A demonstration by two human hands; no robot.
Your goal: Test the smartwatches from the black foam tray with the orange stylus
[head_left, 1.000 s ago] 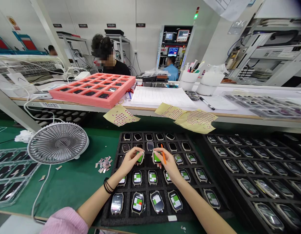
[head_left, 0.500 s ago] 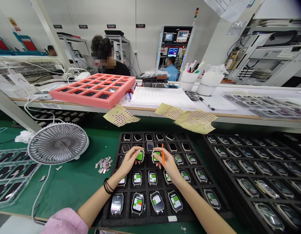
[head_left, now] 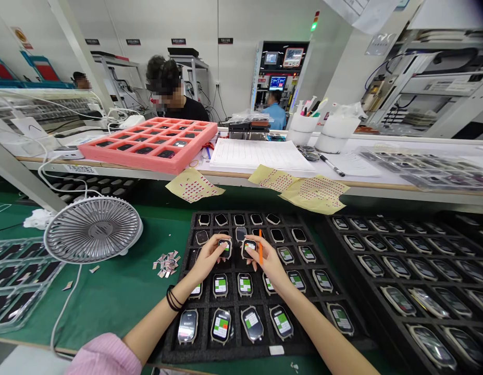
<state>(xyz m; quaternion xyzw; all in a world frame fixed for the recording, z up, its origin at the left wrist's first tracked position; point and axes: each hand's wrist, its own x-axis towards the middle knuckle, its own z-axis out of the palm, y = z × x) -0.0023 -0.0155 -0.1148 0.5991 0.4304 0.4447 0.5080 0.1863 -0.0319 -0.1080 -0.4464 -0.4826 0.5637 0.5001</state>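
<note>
My left hand point(head_left: 210, 256) is closed on a smartwatch body point(head_left: 226, 250), thumb on its lit screen of green and white blocks. Close beside it, my right hand point(head_left: 269, 260) grips a second watch body point(head_left: 248, 247), whose screen shows some orange. A thin orange stick point(head_left: 260, 249) stands upright between the fingers of that hand. Both hands are over a black foam tray point(head_left: 233, 297) with watch bodies in its compartments. In the nearer rows, most screens are lit green and white, like the watch point(head_left: 220, 285) below my left hand; the far rows are dark.
A second black tray point(head_left: 331, 245) of watches lies to the right. On the left stand a round fan point(head_left: 95, 229) and a pile of small tabs point(head_left: 166, 264). A pink foam tray point(head_left: 174, 164) rests on the shelf above. A co-worker point(head_left: 186, 107) sits beyond it.
The screen of the watch in my right hand has gone from green to white with orange. The left watch's screen now shows green and white blocks. My hands have barely moved.
</note>
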